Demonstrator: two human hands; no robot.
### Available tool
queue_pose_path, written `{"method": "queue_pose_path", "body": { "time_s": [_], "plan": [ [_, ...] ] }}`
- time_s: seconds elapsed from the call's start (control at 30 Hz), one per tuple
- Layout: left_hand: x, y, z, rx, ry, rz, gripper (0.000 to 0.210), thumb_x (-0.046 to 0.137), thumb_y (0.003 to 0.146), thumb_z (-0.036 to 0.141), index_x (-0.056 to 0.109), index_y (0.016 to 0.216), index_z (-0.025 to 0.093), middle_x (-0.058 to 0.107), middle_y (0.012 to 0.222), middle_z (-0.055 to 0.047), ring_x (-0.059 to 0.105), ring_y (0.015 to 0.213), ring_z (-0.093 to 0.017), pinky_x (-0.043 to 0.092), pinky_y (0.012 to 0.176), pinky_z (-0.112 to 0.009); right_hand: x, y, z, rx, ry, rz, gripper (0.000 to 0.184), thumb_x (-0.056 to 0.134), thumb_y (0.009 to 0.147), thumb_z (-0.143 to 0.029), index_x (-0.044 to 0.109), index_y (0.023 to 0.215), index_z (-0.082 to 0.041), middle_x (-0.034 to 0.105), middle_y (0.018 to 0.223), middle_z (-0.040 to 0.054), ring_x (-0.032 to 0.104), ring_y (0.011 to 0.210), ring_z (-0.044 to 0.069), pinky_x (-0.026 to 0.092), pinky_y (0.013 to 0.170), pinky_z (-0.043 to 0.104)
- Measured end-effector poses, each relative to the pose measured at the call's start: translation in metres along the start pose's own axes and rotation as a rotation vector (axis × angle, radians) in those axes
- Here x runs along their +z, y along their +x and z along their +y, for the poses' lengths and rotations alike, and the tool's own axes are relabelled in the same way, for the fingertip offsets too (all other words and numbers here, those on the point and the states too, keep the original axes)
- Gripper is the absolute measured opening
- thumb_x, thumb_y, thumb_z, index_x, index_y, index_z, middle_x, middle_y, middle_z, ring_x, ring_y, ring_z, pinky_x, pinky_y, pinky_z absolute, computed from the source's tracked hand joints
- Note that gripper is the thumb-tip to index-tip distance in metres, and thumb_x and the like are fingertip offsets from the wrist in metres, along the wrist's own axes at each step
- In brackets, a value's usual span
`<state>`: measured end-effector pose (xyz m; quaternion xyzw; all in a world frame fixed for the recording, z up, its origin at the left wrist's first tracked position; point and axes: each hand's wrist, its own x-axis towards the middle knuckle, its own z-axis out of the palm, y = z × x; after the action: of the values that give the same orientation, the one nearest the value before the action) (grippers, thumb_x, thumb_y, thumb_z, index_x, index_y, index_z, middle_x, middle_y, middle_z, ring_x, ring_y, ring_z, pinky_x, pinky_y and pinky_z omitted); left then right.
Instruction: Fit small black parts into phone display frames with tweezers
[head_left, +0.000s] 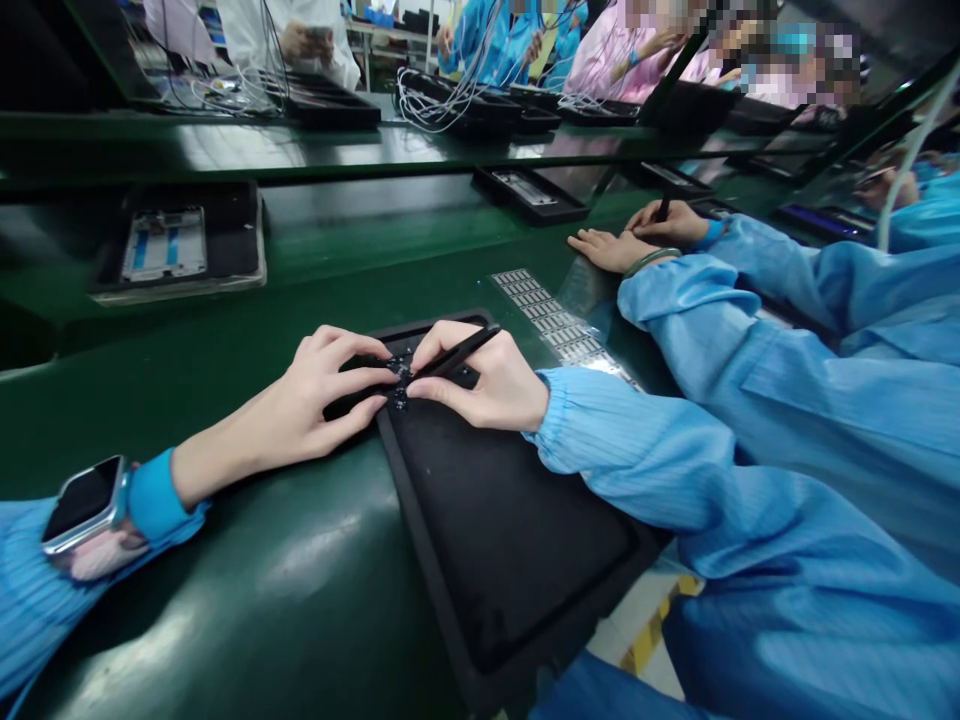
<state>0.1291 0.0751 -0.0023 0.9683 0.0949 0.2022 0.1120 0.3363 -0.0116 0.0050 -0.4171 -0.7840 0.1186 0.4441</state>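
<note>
A small dark circuit board with shiny bits is at the far left edge of a black tray. The fingertips of my left hand close on its left side, with the thumb nearer to me. My right hand grips slim black tweezers like a pen, their tip end down at the board. My fingers hide part of the board and the tip itself. Just beyond my right hand lies a sheet of small silvery labels or pads.
A co-worker's hands work at the right, their blue sleeve close to mine. Black trays with metal phone-like frames stand at the far left and far middle. A raised green shelf with cables runs behind.
</note>
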Motion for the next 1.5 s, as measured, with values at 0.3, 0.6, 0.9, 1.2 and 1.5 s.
{"method": "queue_pose_path", "body": {
  "time_s": [0.3,0.6,0.9,1.2,1.5],
  "plan": [
    [-0.001,0.0,0.0,-0.017,-0.014,-0.028,0.029,0.045,0.091,0.031,0.066,0.108,0.022,0.058,0.115,-0.008,0.047,0.104,-0.025,0.04,0.092,-0.044,0.001,0.0,0.002,0.023,-0.04,0.022,0.024,0.063,0.082,-0.035,0.059,0.08,-0.011,0.062,0.075,0.0028,0.057,0.069,0.009,0.045,0.066,0.022],
    [-0.001,0.0,0.002,-0.031,-0.029,-0.03,0.029,0.044,0.091,0.03,0.066,0.107,0.021,0.059,0.113,-0.008,0.047,0.104,-0.025,0.04,0.091,-0.043,-0.001,0.001,0.0,0.08,-0.088,0.021,0.029,0.06,0.083,-0.04,0.059,0.079,-0.012,0.062,0.075,0.0033,0.057,0.068,0.01,0.044,0.065,0.023],
    [0.0,0.001,0.002,-0.027,-0.014,-0.024,0.027,0.044,0.091,0.031,0.064,0.105,0.02,0.059,0.112,-0.008,0.048,0.103,-0.024,0.04,0.09,-0.043,0.0,0.0,0.001,0.054,-0.001,-0.011,0.026,0.062,0.082,-0.036,0.058,0.079,-0.011,0.061,0.076,0.0033,0.057,0.069,0.009,0.045,0.065,0.021],
    [-0.002,0.001,0.003,-0.156,-0.059,0.018,0.025,0.046,0.088,0.034,0.051,0.11,0.023,0.06,0.105,-0.006,0.051,0.102,-0.023,0.045,0.089,-0.041,-0.002,0.003,-0.001,0.109,-0.061,0.055,0.03,0.061,0.083,-0.041,0.058,0.077,-0.012,0.06,0.073,0.0023,0.055,0.066,0.009,0.045,0.062,0.022],
    [0.0,-0.001,0.001,-0.161,-0.082,0.016,0.03,0.047,0.088,0.032,0.047,0.116,0.022,0.057,0.112,-0.009,0.049,0.109,-0.025,0.045,0.092,-0.042,-0.016,0.01,0.0,0.375,0.069,0.233,0.045,0.058,0.078,-0.059,0.054,0.074,-0.014,0.054,0.069,0.0004,0.055,0.06,0.008,0.046,0.058,0.022]
  ]
}}
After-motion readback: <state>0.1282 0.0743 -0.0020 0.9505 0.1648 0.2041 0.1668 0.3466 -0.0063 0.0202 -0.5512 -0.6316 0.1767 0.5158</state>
